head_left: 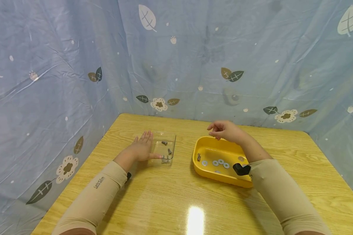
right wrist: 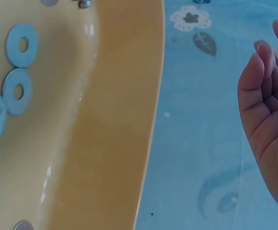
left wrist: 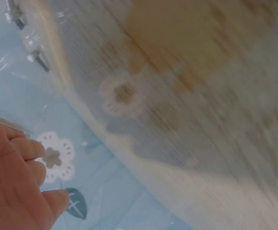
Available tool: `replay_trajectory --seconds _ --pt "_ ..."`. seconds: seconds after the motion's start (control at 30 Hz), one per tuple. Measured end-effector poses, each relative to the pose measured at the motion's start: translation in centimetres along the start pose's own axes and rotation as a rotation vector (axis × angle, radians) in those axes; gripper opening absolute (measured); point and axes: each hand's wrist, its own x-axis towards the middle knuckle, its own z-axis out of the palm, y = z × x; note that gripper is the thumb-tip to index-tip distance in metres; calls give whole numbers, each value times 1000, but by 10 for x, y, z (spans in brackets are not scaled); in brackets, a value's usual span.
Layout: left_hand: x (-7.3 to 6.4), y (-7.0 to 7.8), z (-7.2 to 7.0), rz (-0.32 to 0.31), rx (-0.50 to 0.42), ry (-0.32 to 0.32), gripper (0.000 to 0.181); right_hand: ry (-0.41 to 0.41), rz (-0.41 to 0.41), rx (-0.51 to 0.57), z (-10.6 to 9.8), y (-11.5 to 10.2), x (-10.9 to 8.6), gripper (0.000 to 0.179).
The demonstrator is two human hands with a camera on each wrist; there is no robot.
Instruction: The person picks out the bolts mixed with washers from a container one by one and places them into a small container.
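Note:
My left hand [head_left: 142, 150] lies against a clear plastic box [head_left: 158, 147], its fingers straight along the left side and the thumb stretched across the near edge. Several short metal bolts [head_left: 169, 151] are inside this box. In the left wrist view, the hand [left wrist: 14, 177] enters at lower left, with a bolt [left wrist: 39, 60] above it. Over the far rim of a yellow tub [head_left: 220, 179] hovers my right hand [head_left: 225, 131], loosely curled. No object shows between its fingers [right wrist: 251, 76]. Several flat washers [head_left: 228, 165] lie in the tub, and bolts [head_left: 198, 157] rest at its left end.
Both containers stand on a wood-grain table [head_left: 153, 202]. A patterned blue curtain [head_left: 194, 65] hangs behind the table and along its sides. A black wrist strap part [head_left: 242, 169] on the right arm overlaps the tub's right end in the head view.

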Motion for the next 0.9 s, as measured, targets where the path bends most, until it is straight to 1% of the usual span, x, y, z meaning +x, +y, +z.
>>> replay_trajectory --seconds 0.13,0.23,0.33,0.4,0.47,0.53,0.57,0.73,0.9 --pt "1 0 -2 3 8 -4 112 -3 1 17 0 3 -2 25" --pt "2 0 -2 1 -3 -20 112 0 4 16 0 3 -4 26" --pt "5 2 -3 9 -8 -9 112 1 12 11 0 3 -5 26" --pt "8 7 -4 23 -17 6 112 0 15 10 0 4 -6 26" --pt "12 15 -5 55 -21 28 111 -2 12 12 1 5 -6 27" --pt "15 27 -8 89 -15 37 111 -3 5 16 1 7 -5 27" --pt "17 34 -9 106 -9 36 112 -2 1 19 1 8 -5 27" --pt "23 67 -11 174 91 23 117 0 4 32 2 13 -4 26" --pt "28 95 -11 230 100 21 119 -8 10 17 5 17 -2 27"
